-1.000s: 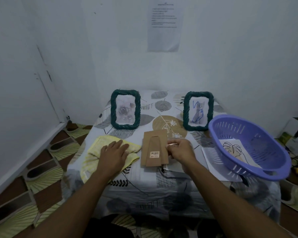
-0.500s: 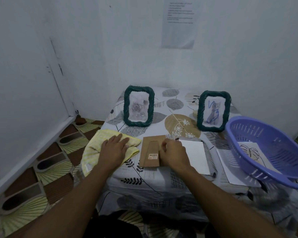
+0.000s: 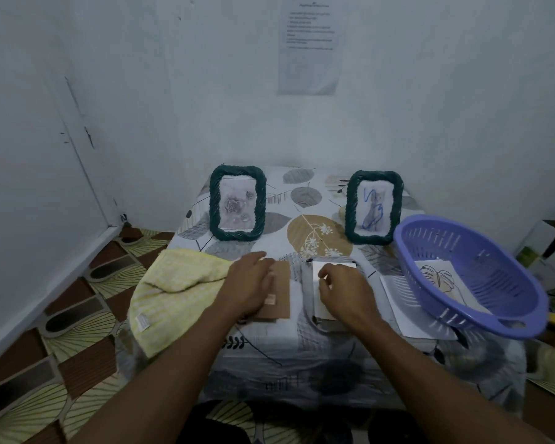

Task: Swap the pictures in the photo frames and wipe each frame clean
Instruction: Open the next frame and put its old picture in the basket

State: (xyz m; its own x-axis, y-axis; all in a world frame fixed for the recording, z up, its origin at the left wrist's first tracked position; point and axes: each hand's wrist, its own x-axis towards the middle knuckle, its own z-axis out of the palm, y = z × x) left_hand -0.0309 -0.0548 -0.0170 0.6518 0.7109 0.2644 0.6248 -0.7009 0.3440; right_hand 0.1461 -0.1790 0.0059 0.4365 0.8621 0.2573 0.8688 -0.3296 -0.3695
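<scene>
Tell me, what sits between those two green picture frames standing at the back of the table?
Nothing stands there: in the head view, only bare leaf-patterned tablecloth shows between the rose frame and the cat frame.

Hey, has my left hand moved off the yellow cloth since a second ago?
Yes. The left hand has shifted right, off the yellow cloth and onto the brown backing board beside it.

Left hand [image 3: 249,288] flat on brown backing board [image 3: 283,283], right hand [image 3: 346,294] on white sheet [image 3: 316,302] beside it, grip unclear.
</scene>
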